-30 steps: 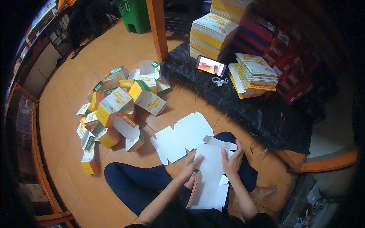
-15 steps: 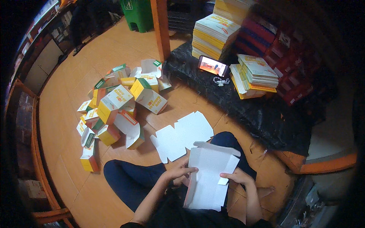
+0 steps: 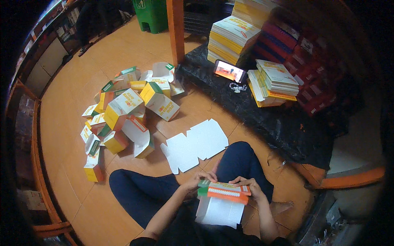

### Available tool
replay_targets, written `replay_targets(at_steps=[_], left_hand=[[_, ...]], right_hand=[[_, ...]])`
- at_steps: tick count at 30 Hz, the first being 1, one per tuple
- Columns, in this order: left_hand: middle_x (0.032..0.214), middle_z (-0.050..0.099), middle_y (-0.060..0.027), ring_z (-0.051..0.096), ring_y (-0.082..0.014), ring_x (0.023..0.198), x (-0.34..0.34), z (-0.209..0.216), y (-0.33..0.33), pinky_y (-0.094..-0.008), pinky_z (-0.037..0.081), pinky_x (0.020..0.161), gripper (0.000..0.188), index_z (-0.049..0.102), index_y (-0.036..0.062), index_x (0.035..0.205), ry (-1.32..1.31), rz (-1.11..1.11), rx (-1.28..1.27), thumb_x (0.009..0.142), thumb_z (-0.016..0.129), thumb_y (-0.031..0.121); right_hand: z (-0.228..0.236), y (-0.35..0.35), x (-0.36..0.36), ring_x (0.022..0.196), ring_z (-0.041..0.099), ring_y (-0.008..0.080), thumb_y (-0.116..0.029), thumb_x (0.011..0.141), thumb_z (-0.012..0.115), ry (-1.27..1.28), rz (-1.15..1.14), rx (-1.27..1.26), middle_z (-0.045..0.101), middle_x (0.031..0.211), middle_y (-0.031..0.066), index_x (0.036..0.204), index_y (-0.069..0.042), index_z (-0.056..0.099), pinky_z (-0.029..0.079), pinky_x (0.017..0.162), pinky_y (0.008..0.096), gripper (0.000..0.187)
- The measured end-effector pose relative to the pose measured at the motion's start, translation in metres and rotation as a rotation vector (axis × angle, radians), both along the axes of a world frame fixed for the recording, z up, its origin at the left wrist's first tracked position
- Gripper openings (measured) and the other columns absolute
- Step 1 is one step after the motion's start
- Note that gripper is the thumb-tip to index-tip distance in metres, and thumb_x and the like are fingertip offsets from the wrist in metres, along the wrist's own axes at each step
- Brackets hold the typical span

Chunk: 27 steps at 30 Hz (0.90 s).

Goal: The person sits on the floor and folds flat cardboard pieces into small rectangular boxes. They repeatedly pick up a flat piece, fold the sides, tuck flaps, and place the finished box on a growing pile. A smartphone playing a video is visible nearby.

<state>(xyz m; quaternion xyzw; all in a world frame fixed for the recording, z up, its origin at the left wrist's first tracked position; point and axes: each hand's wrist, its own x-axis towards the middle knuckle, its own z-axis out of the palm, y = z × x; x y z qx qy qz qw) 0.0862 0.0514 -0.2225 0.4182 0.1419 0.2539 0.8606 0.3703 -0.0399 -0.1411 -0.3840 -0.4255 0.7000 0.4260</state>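
Observation:
Over my lap I hold a partly folded cardboard box [image 3: 223, 209], white inside, with orange, green and yellow print on its outside. Its far panel is bent over toward me, so the printed side shows above the white inner face. My left hand [image 3: 202, 180] grips the left end of that folded panel, fingers on top. On the right end, my right hand [image 3: 249, 187] is closed around the panel's edge. A flat unfolded carton blank [image 3: 195, 145], white side up, lies on the floor just beyond my crossed legs.
A heap of folded boxes [image 3: 125, 106] covers the floor ahead left. On a black-covered platform [image 3: 262, 127] at right stand a lit phone [image 3: 230, 71], a bead bracelet [image 3: 238, 87] and stacks of flat cartons [image 3: 279, 78]. An orange post [image 3: 175, 33] and green bin [image 3: 152, 16] stand behind.
The box's far panel has been folded over toward me, turning its printed side up. Both hands have shifted from the sides of the open carton to the folded panel.

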Motion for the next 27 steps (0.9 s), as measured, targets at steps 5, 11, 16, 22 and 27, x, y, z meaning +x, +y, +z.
replay_targets(at_steps=[5, 11, 16, 22, 27], left_hand=[[0.131, 0.063, -0.0077, 0.06, -0.0202, 0.114, -0.008, 0.034, -0.018, -0.034, 0.049, 0.097, 0.046, 0.069, 0.01, 0.124, 0.369, -0.021, -0.191, 0.093, 0.066, 0.044], [0.127, 0.065, -0.0051, 0.064, -0.0137, 0.098, -0.011, 0.076, -0.019, -0.0234, 0.053, 0.065, 0.05, 0.062, 0.0094, 0.132, 0.397, 0.096, 0.241, 0.089, 0.076, 0.03], [0.118, 0.067, -0.0066, 0.064, -0.0155, 0.093, -0.004, 0.093, -0.027, -0.0268, 0.052, 0.069, 0.042, 0.06, 0.0107, 0.131, 0.635, 0.061, -0.022, 0.093, 0.072, 0.023], [0.116, 0.058, -0.0181, 0.054, -0.0252, 0.098, 0.024, 0.123, -0.028, -0.0374, 0.041, 0.08, 0.032, 0.068, 0.0076, 0.122, 0.514, 0.215, 0.627, 0.09, 0.065, 0.011], [0.162, 0.015, -0.0317, 0.045, -0.042, 0.135, 0.016, 0.134, -0.03, -0.0429, 0.028, 0.119, 0.037, 0.071, 0.0088, 0.118, 0.614, 0.066, 0.489, 0.083, 0.062, 0.007]], right_hand=[[0.008, -0.005, -0.006, 0.115, 0.063, 0.03, -0.013, 0.093, 0.061, 0.074, -0.123, -0.018, 0.067, 0.12, 0.0191, 0.116, -0.001, 0.074, 0.048, 0.105, 0.0407, 0.029], [0.021, -0.009, 0.007, 0.122, 0.058, 0.0276, -0.014, 0.094, 0.063, -0.146, 0.044, -0.02, 0.062, 0.129, 0.0182, 0.124, 0.001, 0.07, 0.042, 0.109, 0.0395, 0.034], [0.046, 0.004, 0.06, 0.134, 0.046, 0.0235, -0.018, 0.092, 0.066, -0.005, 0.392, -0.158, 0.05, 0.147, 0.0156, 0.137, 0.001, 0.061, 0.035, 0.113, 0.0358, 0.048], [0.082, 0.069, 0.045, 0.124, 0.052, 0.0214, -0.04, 0.106, 0.044, 0.003, 0.594, -0.385, 0.057, 0.132, 0.0092, 0.118, -0.002, 0.065, 0.041, 0.102, 0.0322, 0.045], [0.085, 0.039, -0.028, 0.11, 0.061, 0.0311, -0.043, 0.108, 0.04, -0.715, 0.35, -0.286, 0.062, 0.117, 0.0118, 0.117, -0.002, 0.061, 0.05, 0.087, 0.0415, 0.047]])
